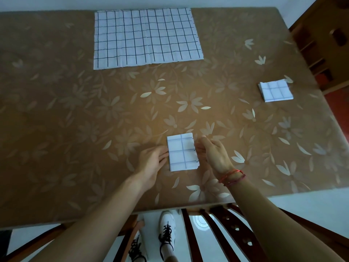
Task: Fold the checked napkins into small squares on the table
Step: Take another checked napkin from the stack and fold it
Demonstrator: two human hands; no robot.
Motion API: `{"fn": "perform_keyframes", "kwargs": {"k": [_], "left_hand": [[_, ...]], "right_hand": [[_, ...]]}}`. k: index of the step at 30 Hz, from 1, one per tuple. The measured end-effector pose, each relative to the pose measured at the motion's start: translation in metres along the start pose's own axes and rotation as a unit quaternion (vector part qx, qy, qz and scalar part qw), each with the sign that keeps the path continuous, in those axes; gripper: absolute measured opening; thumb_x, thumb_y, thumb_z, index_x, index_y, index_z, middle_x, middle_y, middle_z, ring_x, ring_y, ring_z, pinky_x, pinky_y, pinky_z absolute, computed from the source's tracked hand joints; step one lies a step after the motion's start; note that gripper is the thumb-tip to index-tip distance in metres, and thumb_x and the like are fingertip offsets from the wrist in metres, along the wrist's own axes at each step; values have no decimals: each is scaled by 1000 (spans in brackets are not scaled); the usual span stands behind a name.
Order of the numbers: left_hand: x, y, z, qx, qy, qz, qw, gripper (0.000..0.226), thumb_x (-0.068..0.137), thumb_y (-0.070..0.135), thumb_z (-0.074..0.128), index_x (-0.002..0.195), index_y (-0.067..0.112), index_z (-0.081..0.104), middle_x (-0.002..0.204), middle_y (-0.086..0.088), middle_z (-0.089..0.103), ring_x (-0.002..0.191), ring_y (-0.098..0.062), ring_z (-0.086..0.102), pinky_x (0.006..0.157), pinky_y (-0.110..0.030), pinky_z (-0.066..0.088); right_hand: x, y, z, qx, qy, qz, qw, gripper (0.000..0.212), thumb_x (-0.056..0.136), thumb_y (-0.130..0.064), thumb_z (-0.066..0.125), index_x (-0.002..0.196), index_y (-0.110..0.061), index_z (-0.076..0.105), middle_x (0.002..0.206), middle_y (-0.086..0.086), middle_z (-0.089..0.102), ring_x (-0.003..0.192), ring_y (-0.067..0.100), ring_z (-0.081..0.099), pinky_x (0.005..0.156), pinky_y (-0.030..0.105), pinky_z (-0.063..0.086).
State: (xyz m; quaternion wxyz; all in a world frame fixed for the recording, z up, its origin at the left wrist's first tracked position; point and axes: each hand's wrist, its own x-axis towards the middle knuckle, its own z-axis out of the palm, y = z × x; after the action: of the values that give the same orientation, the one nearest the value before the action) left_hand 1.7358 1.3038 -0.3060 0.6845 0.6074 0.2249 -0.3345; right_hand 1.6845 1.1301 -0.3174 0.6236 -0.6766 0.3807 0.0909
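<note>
Head view looked down on a table (56, 110) covered in glossy tan cloth with pale leaf shapes. Far beyond both hands lay a flat checked napkin (147, 36), wide and creased. Between the hands lay a folded napkin (182, 153), a thick rectangle. The left hand (151, 163), fingers straight, touched its left edge. The right hand (215, 154) curled at its right edge, grip unclear. Well right of that hand sat a folded square (275, 90).

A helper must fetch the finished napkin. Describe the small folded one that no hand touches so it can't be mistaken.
Start at the brown flowered table and go to its right edge. A small checked square lies there alone. Unlike the big flat napkin at the far edge and the taller fold at the near edge, it is square and untouched.
</note>
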Motion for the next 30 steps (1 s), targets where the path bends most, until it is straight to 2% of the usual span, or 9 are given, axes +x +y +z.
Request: {"fn": "perform_keyframes", "kwargs": {"k": [3,6,11,14,21,23,27,29,30], "left_hand": [[2,-2,0,5,-3,-9,1000,15,94,9,52,97,5,66,107,-8,69,105,-17,63,97,-30,46],[3,-5,-1,2,-3,-16,1000,20,93,10,54,108,1,64,112,-10,68,107,-18,63,96,-31,46],[3,-1,0,2,-7,-3,1000,12,93,9,54,95,7,66,104,-6,70,103,-16,64,91,-28,48],[2,1,0,11,-10,1,1000,12,93,10,55,93,7,66,102,-6,70,102,-15,65,90,-28,49],[-3,3,0,30,-19,13,999,15,95,11,52,88,13,64,100,-2,69,101,-14,64,89,-28,49],[-4,3,1,28,-18,13,999,16,95,10,52,87,13,65,98,-1,69,100,-14,64,90,-29,49],[-5,5,1,29,-18,13,999,15,95,10,53,87,12,65,98,-1,69,100,-14,64,87,-28,50],[-6,5,0,36,-22,14,999,14,95,11,53,87,14,64,100,-2,68,101,-13,63,88,-28,49],[-6,6,-1,42,-22,14,999,14,96,12,53,88,14,64,100,-1,68,101,-13,63,88,-28,49]], "right_hand": [[-1,-6,0,-6,3,3,1000,66,75,-56,45,93,6,63,100,18,70,97,32,67,96,53,49],[-2,-11,1,15,9,1,1000,63,82,-50,46,96,10,60,87,18,70,77,24,61,84,41,51],[-7,-12,4,11,10,-4,1000,73,78,-58,45,96,12,58,80,17,65,72,25,56,75,43,51],[-8,-11,6,9,11,-16,1000,76,73,-61,43,91,11,57,96,29,63,72,31,56,86,55,51],[-4,-5,5,-10,23,-6,1000,69,73,-65,43,85,-3,71,93,13,72,94,35,66,93,54,50],[-3,-5,5,-13,17,-8,1000,72,75,-65,42,86,0,69,95,17,71,96,36,65,94,55,49],[-4,-7,3,-15,0,-21,1000,78,77,-62,42,89,14,57,83,25,64,74,22,57,93,56,46],[-7,-9,3,-23,-3,-23,999,78,77,-61,41,89,15,55,76,17,61,73,17,52,92,55,47],[-8,-10,3,-24,-1,-25,999,78,77,-61,41,90,14,56,78,20,63,73,17,53,92,55,48]]}}
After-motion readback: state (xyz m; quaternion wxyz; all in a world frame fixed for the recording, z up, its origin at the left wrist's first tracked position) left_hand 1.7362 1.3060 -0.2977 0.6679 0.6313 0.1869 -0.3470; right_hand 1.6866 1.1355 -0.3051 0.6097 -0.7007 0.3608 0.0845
